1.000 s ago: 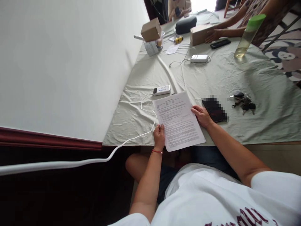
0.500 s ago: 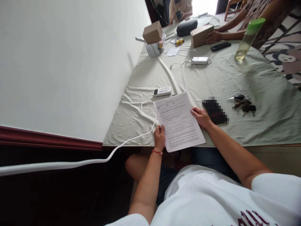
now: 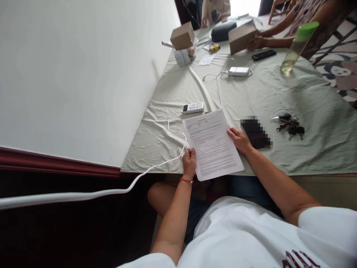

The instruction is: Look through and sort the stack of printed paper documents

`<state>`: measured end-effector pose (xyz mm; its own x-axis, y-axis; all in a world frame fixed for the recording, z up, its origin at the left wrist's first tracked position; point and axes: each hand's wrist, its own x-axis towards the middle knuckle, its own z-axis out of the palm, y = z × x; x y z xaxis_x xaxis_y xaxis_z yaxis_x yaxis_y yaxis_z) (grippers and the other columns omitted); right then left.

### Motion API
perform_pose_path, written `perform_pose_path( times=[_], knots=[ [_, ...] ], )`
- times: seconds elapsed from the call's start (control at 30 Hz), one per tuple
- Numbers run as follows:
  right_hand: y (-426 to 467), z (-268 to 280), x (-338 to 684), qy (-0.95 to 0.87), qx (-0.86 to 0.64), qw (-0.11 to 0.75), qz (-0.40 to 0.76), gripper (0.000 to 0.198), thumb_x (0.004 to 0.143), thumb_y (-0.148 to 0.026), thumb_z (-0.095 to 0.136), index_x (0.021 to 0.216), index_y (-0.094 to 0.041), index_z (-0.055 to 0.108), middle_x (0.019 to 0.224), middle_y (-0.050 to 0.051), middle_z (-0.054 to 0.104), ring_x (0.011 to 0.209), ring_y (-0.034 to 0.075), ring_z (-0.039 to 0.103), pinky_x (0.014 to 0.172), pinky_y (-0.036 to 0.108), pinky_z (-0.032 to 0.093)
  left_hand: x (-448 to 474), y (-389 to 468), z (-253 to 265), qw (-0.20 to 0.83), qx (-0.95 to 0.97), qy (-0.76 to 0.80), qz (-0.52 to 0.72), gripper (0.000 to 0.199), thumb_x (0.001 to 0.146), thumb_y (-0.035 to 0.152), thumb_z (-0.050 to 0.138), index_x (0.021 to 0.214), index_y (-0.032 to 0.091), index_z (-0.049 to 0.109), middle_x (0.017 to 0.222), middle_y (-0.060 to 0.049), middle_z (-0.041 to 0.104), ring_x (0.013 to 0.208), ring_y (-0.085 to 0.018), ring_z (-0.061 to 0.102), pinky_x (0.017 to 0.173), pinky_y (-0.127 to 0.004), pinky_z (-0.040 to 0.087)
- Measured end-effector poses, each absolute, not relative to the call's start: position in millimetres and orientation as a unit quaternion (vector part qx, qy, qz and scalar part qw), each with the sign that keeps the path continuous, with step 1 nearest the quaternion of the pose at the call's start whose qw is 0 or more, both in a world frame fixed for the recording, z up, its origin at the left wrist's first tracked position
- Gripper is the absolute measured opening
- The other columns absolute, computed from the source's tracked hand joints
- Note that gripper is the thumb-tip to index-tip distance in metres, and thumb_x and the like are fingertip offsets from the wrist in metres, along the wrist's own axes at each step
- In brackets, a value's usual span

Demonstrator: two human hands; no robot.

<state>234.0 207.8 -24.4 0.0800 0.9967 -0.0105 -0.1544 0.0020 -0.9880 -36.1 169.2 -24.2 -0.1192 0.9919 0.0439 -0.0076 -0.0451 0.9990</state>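
Observation:
A white printed sheet of paper [image 3: 213, 145] is held tilted above the table's front edge, its small text facing me. My left hand [image 3: 189, 162] grips its left edge, thumb on top, and a red bracelet circles that wrist. On the right edge, my right hand [image 3: 239, 139] pinches the paper between thumb and fingers. Just right of that hand lies a black phone [image 3: 256, 132], partly blurred out. Beyond the sheet's top left corner is a white power bank [image 3: 193, 108] with a cable [image 3: 156, 167] running off to the left.
A bunch of keys [image 3: 291, 125] lies on the cloth-covered table [image 3: 320, 149]. Farther back are a green-lidded bottle [image 3: 298, 48], a second white power bank [image 3: 238, 71], another phone [image 3: 264, 55], a dark case [image 3: 224, 31] and a cardboard box [image 3: 182, 36]. A co-worker's hands hold another box [image 3: 242, 37].
Across the table, the co-worker's box has been tipped up at its right end. My hands and the paper stay nearly still; the view has shifted slightly.

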Motion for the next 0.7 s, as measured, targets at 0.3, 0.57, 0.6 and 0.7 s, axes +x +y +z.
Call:
perform_pose_path(
  times=[0.3, 0.57, 0.6, 0.7],
  knots=[
    [206.5, -20.3, 233.4, -0.427, -0.476, 0.538, 0.55, 0.04, 0.076, -0.059, 0.078, 0.09, -0.023, 0.067, 0.079, -0.001, 0.07, 0.067, 0.016, 0.06, 0.062, 0.03, 0.048, -36.9, 170.8, -27.8, 0.473, 0.466, 0.508, 0.548, 0.046, 0.088, 0.066, 0.072, 0.094, 0.02, 0.068, 0.092, -0.004, 0.073, 0.085, -0.019, 0.067, 0.081, -0.032, 0.054],
    [208.6, -20.3, 232.3, -0.415, -0.466, 0.543, 0.562, 0.041, 0.074, -0.058, 0.08, 0.089, -0.023, 0.066, 0.078, -0.001, 0.071, 0.067, 0.016, 0.061, 0.063, 0.03, 0.049, -36.1, 171.4, -25.8, 0.479, 0.459, 0.504, 0.553, 0.046, 0.086, 0.066, 0.074, 0.092, 0.02, 0.068, 0.089, -0.003, 0.073, 0.083, -0.018, 0.067, 0.078, -0.031, 0.054],
    [208.8, -20.4, 232.4, -0.414, -0.465, 0.544, 0.563, 0.041, 0.074, -0.059, 0.08, 0.089, -0.023, 0.066, 0.078, -0.001, 0.071, 0.067, 0.016, 0.061, 0.063, 0.03, 0.049, -36.0, 171.4, -25.6, 0.48, 0.458, 0.504, 0.552, 0.046, 0.086, 0.065, 0.074, 0.092, 0.02, 0.068, 0.089, -0.003, 0.073, 0.083, -0.018, 0.067, 0.078, -0.031, 0.054],
    [208.4, -21.7, 233.7, -0.416, -0.469, 0.541, 0.561, 0.042, 0.074, -0.061, 0.079, 0.088, -0.023, 0.065, 0.078, -0.001, 0.07, 0.066, 0.017, 0.061, 0.061, 0.03, 0.049, -36.4, 169.5, -24.5, 0.49, 0.452, 0.506, 0.547, 0.045, 0.086, 0.064, 0.075, 0.094, 0.02, 0.069, 0.09, -0.003, 0.074, 0.083, -0.018, 0.068, 0.078, -0.031, 0.054]
  ],
)
